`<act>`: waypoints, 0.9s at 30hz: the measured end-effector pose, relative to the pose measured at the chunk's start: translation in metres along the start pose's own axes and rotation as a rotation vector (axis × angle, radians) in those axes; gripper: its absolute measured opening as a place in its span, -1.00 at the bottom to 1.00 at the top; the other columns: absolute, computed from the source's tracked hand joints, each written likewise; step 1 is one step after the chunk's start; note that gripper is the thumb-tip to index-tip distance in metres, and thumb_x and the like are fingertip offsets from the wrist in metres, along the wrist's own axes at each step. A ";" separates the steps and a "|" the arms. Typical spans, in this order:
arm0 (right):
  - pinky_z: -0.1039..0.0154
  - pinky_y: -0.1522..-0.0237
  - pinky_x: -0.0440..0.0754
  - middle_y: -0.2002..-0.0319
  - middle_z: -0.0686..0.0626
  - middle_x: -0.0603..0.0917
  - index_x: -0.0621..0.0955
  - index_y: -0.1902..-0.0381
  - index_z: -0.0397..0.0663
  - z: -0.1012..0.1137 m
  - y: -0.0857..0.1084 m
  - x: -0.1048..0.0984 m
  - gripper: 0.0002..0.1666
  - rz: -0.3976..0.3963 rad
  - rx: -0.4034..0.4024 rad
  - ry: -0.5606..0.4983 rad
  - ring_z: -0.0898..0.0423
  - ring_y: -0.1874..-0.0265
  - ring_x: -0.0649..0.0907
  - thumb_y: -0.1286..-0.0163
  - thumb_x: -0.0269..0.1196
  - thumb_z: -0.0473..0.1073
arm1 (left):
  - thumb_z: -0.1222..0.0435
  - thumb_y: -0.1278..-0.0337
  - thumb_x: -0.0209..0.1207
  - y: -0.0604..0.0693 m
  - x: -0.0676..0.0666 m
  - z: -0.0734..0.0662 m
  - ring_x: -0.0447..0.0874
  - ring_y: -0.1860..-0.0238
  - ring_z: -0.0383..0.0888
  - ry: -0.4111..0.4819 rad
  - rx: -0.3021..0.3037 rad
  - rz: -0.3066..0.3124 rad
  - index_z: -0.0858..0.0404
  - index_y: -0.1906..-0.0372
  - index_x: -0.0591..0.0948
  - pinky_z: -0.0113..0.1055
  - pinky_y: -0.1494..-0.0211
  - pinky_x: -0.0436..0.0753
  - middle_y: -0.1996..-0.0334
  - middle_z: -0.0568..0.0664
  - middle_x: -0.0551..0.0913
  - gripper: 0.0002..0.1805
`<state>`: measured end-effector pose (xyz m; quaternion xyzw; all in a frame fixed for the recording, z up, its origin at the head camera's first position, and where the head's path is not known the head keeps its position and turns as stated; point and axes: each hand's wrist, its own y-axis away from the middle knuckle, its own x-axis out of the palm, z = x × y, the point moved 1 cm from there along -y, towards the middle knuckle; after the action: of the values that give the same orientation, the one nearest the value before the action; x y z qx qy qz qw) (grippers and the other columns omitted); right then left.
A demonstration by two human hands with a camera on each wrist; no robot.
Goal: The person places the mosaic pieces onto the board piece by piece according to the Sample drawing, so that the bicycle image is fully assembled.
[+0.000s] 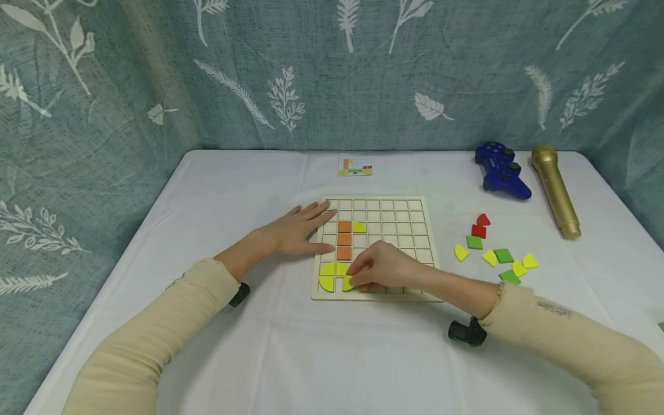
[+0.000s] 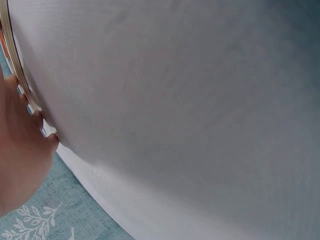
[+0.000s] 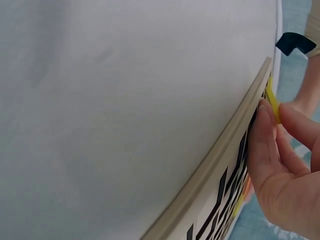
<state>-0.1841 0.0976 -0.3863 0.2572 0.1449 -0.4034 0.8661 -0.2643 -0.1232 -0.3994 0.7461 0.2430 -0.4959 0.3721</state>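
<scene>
A wooden grid board (image 1: pixel 410 242) lies on the white table. My left hand (image 1: pixel 303 230) rests on its left edge, fingers straight and spread; the left wrist view shows those fingertips along the board's side. Near the front left corner my right hand (image 1: pixel 386 268) pinches a yellow quarter-circle piece (image 3: pixel 272 102) between thumb and fingers, low over the grid. Beside it lie more yellow quarter-circle pieces (image 1: pixel 327 282). Several orange square pieces (image 1: pixel 344 239) form a column on the board, with another yellow quarter-circle (image 1: pixel 359 227) at its top right. The right hand hides part of the front rows.
A small pattern card (image 1: pixel 355 165) lies behind the board. Loose red, green and yellow pieces (image 1: pixel 503 255) are scattered to the right. Farther back right are a blue game controller (image 1: pixel 500 170) and a gold microphone (image 1: pixel 557 193). A patterned curtain (image 1: pixel 332 86) hangs behind the table.
</scene>
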 end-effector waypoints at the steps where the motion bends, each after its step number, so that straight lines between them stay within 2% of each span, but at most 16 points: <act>1: 0.30 0.41 0.66 0.50 0.00 0.71 0.71 0.25 -0.24 0.001 -0.001 0.001 -0.87 -0.001 -0.001 0.001 0.16 0.53 0.68 -0.24 0.34 -0.30 | -0.36 -0.18 -0.12 0.000 0.000 0.000 -0.40 -0.48 -0.07 -0.001 0.003 -0.002 -0.01 -0.54 -0.17 -0.02 -0.45 -0.27 -0.51 -0.11 -0.33 -0.02; 12: 0.32 0.46 0.63 0.53 0.03 0.68 0.71 0.33 -0.15 0.005 -0.002 0.006 -0.92 -0.006 -0.035 0.041 0.17 0.58 0.61 -0.28 0.32 -0.25 | -0.36 -0.19 -0.13 0.001 0.001 0.001 -0.40 -0.48 -0.07 -0.002 0.024 -0.017 -0.01 -0.54 -0.17 -0.01 -0.45 -0.27 -0.51 -0.11 -0.33 -0.03; 27: 0.25 0.38 0.68 0.43 -0.02 0.70 0.69 0.22 -0.20 0.008 0.002 0.002 -0.85 -0.037 0.020 -0.067 0.10 0.48 0.68 -0.35 0.25 -0.23 | -0.37 -0.18 -0.13 0.001 0.000 0.000 -0.40 -0.48 -0.06 -0.013 0.012 -0.006 0.00 -0.54 -0.18 -0.02 -0.45 -0.27 -0.51 -0.11 -0.34 -0.02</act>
<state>-0.1807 0.0934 -0.3802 0.2495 0.1164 -0.4291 0.8602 -0.2639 -0.1235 -0.3988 0.7442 0.2397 -0.5033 0.3680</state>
